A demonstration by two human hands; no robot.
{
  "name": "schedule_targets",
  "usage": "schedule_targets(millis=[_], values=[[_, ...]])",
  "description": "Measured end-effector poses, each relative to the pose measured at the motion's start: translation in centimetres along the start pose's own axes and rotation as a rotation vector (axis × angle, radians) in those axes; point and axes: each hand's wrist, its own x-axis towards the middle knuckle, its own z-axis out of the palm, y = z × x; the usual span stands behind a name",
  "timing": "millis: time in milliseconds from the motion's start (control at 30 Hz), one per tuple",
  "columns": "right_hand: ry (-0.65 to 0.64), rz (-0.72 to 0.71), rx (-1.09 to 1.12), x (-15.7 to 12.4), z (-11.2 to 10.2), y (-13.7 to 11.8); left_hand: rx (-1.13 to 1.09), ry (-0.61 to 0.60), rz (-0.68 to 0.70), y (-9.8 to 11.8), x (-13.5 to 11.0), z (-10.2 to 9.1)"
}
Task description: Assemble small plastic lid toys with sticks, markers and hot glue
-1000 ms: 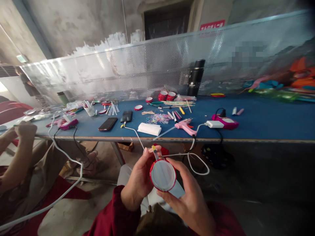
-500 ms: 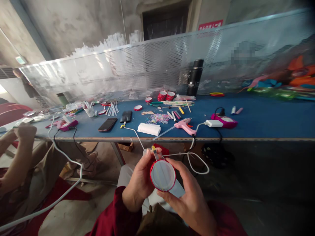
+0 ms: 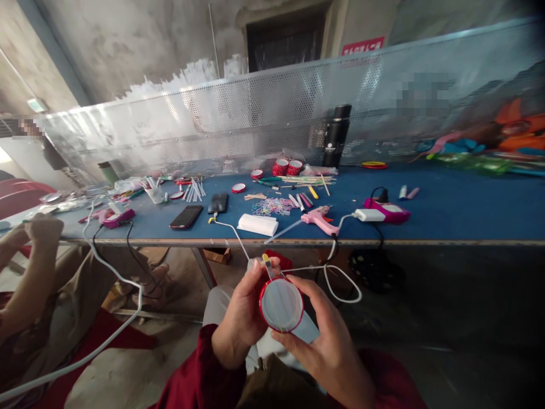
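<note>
Just one head-worn cam, aimed forward and down: left hand (image 3: 238,319) and right hand (image 3: 330,343) close, blue table (image 3: 460,207) farther off.

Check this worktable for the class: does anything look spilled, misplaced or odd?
Two things stand out: small coloured loops lie scattered loose on the blue tabletop rather than in a container, and a white cable hangs in a slack loop below the table's front edge, where it might snag.

Ahead of me, a black flask (image 3: 337,136) stands by the perforated screen (image 3: 238,119); phone (image 3: 186,217) lying left; orange stuff (image 3: 523,126), perhaps fabric, blurred far right!
</note>
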Motion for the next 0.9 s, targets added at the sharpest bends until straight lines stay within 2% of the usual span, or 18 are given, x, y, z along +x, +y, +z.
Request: schedule_targets(millis=[100,200,300,433,600,900], values=[[0.034,-0.032,-0.023,0.1,0.1,0.1,0.051,-0.019,0.047,-0.1,0.0,-0.1],[0.099,-0.079,-0.098,0.3,0.0,0.3,0.149,-0.022,0.155,-0.2,0.2,-0.4],[0.142,-0.176,-0.195,0.5,-0.2,0.5,0.302,0.021,0.287,0.2,0.4,-0.8],[0.149,-0.250,-0.266,0.6,-0.2,0.4,0.446,0.052,0.372,0.9,0.6,-1.0],[0.124,-0.259,-0.297,0.5,0.1,0.3,0.546,0.031,0.467,1.4,0.8,-0.8],[0.094,-0.240,-0.324,0.4,0.0,0.5,0.576,0.039,0.534,1.3,1.0,-0.7]])
